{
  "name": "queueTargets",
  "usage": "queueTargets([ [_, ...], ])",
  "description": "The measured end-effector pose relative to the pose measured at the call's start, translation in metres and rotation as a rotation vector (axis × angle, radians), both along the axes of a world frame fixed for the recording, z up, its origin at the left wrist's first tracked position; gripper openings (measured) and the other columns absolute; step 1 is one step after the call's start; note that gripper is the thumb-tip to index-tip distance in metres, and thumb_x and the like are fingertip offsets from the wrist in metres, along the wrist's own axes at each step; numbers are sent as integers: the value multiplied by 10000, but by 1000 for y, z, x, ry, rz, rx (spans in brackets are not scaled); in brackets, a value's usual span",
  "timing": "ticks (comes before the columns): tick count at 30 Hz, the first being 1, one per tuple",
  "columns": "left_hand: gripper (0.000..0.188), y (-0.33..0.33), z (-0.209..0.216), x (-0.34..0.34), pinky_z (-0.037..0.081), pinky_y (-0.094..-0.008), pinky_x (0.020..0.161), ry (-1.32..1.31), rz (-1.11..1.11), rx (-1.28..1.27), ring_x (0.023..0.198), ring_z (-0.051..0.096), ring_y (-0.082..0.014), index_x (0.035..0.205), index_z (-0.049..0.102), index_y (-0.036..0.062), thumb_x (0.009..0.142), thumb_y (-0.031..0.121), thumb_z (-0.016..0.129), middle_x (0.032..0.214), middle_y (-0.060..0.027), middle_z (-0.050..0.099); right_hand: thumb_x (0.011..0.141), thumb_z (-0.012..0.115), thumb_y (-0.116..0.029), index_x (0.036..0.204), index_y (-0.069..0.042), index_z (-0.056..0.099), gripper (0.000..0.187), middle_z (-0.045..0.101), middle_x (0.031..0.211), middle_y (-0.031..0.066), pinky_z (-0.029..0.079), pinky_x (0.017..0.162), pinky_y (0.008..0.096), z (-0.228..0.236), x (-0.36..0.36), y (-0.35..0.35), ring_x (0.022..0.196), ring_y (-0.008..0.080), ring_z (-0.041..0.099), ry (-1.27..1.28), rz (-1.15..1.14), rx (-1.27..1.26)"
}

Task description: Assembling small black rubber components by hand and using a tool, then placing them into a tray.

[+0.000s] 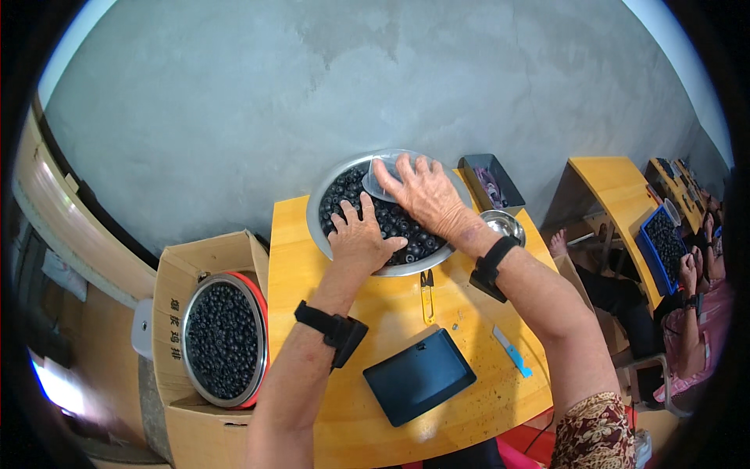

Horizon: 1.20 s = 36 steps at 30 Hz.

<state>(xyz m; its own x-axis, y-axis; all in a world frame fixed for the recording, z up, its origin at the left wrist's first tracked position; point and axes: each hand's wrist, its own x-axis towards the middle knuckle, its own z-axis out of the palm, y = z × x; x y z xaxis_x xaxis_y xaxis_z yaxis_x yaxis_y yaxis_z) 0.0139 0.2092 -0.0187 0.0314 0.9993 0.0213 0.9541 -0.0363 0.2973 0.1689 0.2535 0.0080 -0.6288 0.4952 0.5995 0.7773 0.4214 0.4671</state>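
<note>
A wide metal basin [314,228] on the yellow table holds many small, round black pieces [341,187], some with a ring-like mark; I cannot tell what they are. My left hand [359,241] rests on them, fingers spread and thumb out to the right. At the basin's far side, my right hand [428,197] grips a clear plastic container [376,186], tilted down against the pieces. Its thumb and fingertips lie over the container's wall. My right palm hides part of the basin.
On the yellow table [344,406] lie a black tray [419,377], a yellow-handled tool [427,301] and a blue knife [513,353]. A small metal bowl [504,224] and a dark bin [492,184] stand right. A cardboard box [176,313] holds another full basin [224,340]. A co-worker [703,328] sits right.
</note>
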Motion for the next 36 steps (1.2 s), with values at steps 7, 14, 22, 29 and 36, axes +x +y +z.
queueTargets([
  [7, 921, 13, 5, 20, 316, -615, 1034, -93, 104, -104, 1352, 267, -478, 1491, 233, 117, 784, 447, 722, 1513, -271, 183, 774, 666, -140, 1338, -56, 407, 626, 542, 965, 198, 561, 615, 403, 0, -11, -23, 830, 336, 638, 211, -58, -295],
  [14, 896, 39, -13, 27, 355, -510, 1070, -440, 286, -7, 1325, 296, -477, 1495, 208, 151, 801, 397, 718, 1508, -266, 141, 768, 632, -166, 1318, -38, 410, 606, 552, 976, 253, 571, 634, 444, 6, -11, -27, 780, 406, 661, 465, -90, -476],
  [22, 718, 43, 2, 39, 284, -455, 1124, -1035, 275, -97, 1380, 295, -350, 1498, 240, 108, 941, 501, 464, 1525, -186, 206, 828, 575, -289, 1251, -15, 494, 511, 581, 1004, 334, 542, 752, 519, -2, -5, -13, 868, 487, 637, 839, -172, -568],
  [29, 649, 73, -7, 42, 229, -456, 1141, -1017, -65, 59, 1398, 263, -376, 1459, 354, 107, 961, 522, 375, 1510, -232, 266, 822, 516, -348, 1328, -2, 478, 614, 584, 1170, 333, 412, 1002, 471, -3, 5, -1, 1088, 472, 574, 1222, -260, -925],
  [36, 616, 54, 50, 43, 330, -333, 1066, -899, -337, -70, 1258, 474, -229, 1335, 514, -1, 986, 495, 406, 1346, -166, 531, 875, 493, -265, 1291, -13, 485, 487, 579, 1114, 196, 589, 587, 396, -1, 24, 4, 914, 293, 644, 1632, -88, -1227],
])
